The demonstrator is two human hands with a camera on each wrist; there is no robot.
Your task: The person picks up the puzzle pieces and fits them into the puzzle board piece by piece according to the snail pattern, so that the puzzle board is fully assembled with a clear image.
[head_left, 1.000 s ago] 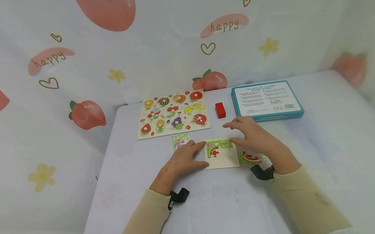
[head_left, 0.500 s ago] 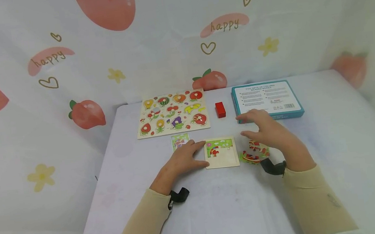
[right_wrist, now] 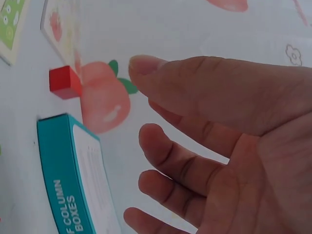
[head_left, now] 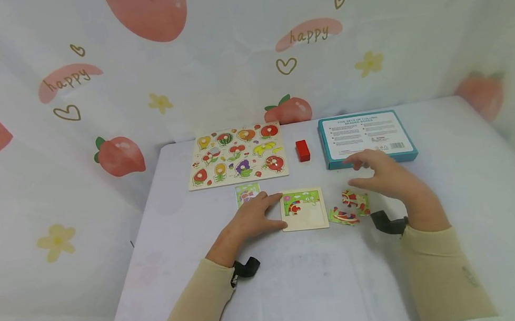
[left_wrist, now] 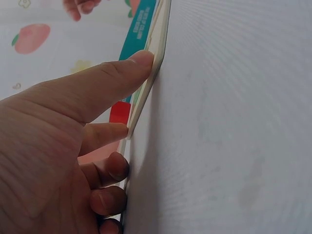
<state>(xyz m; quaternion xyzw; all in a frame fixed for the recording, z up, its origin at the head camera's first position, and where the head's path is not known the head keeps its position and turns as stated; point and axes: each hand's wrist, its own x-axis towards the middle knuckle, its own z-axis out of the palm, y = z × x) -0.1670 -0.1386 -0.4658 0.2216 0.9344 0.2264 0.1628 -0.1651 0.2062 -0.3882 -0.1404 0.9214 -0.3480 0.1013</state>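
Note:
A small square wooden puzzle board (head_left: 304, 219) lies on the table, its upper part fitted with green pieces and a red one. My left hand (head_left: 255, 217) touches the board's left side, thumb near the lower corner and index finger near the upper one. In the left wrist view, the thumb (left_wrist: 117, 78) lies along the board's edge. Right of the board are loose jigsaw pieces, a red-and-green one (head_left: 344, 216) and more red-and-green pieces (head_left: 355, 201) beyond it. Above and right of these, my right hand (head_left: 385, 177) hovers with nothing between thumb and loosely bent fingers.
Behind the board lie a wooden fruit peg puzzle (head_left: 236, 156), a red block (head_left: 302, 151) and a teal box (head_left: 367, 139). A small picture card (head_left: 246, 192) sits partly behind my left hand. A printed curtain (head_left: 220, 80) closes the back.
My right hand has moved right, away from the puzzle board, uncovering the loose pieces. My left hand has stayed at the board's left side.

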